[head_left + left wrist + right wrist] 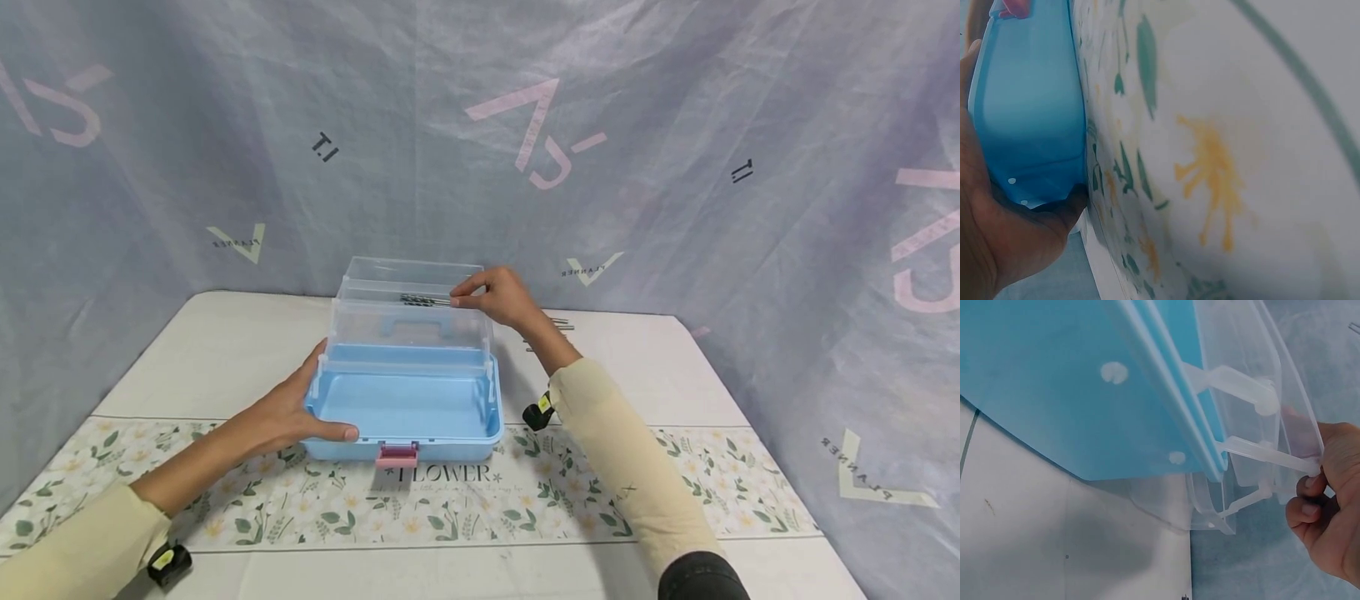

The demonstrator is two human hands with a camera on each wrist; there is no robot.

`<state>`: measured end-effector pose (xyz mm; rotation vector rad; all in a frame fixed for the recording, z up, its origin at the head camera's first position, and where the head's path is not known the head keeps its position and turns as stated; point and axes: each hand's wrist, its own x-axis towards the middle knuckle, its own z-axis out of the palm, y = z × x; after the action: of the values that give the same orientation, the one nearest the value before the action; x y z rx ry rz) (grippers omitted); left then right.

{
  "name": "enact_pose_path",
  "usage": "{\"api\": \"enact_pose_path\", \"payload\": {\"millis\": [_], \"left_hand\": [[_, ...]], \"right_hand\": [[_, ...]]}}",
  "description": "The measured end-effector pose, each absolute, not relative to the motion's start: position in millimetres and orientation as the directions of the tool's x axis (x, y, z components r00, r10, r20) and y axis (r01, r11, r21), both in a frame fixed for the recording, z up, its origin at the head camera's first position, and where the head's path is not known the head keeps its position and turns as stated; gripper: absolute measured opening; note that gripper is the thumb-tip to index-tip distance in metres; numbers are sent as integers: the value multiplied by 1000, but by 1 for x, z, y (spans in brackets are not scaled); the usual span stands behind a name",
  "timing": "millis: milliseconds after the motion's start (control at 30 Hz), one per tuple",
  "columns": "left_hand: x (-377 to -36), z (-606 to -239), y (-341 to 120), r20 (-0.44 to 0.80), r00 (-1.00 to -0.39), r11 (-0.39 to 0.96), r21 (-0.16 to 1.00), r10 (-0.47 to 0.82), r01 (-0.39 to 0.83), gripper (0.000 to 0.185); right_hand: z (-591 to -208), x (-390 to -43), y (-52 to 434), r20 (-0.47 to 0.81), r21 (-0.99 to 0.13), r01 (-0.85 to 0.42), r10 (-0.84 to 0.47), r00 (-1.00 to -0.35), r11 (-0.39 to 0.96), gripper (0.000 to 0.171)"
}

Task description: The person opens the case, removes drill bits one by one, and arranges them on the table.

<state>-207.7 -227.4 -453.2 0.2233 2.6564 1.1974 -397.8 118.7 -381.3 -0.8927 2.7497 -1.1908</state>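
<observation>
An open light-blue toolbox (408,408) with a pink latch (397,455) sits mid-table. Its clear fold-out trays (408,321) are raised at the back. My left hand (315,417) holds the base's front left corner, thumb lying along the front rim; in the left wrist view the left hand (1004,237) cups the blue wall (1029,112). My right hand (461,297) pinches the upper clear tray's right rim, beside some drill bits (423,300) in that tray. In the right wrist view the right hand (1313,487) has curled fingers at the tray's corner (1297,425), next to a clear hinge arm (1260,453).
A white table cover with a floral band (540,500) spans the table. More thin metal bits (561,323) lie on the table behind my right forearm. Grey printed fabric (675,167) hangs close behind and at both sides.
</observation>
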Motion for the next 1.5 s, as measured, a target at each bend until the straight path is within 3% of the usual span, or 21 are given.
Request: {"api": "enact_pose_path", "payload": {"millis": [467,933,1200,1500], "left_hand": [[-208,-454,-228,-126,-963,644,763,238,59,159],[-208,-454,-228,-126,-965,648,760,231,56,159],[-207,-455,-229,-139,-964,656,753,226,45,159],[-207,-453,-228,-134,-965,656,753,227,50,159]], "right_hand": [[-375,-398,122,174,-630,-512,-536,-826,585,20],[-362,-394,116,119,-451,-570,-586,-801,687,20],[-363,-394,121,108,-457,-591,-618,-779,665,23],[-366,-399,132,148,-540,-623,-666,-731,565,22]]}}
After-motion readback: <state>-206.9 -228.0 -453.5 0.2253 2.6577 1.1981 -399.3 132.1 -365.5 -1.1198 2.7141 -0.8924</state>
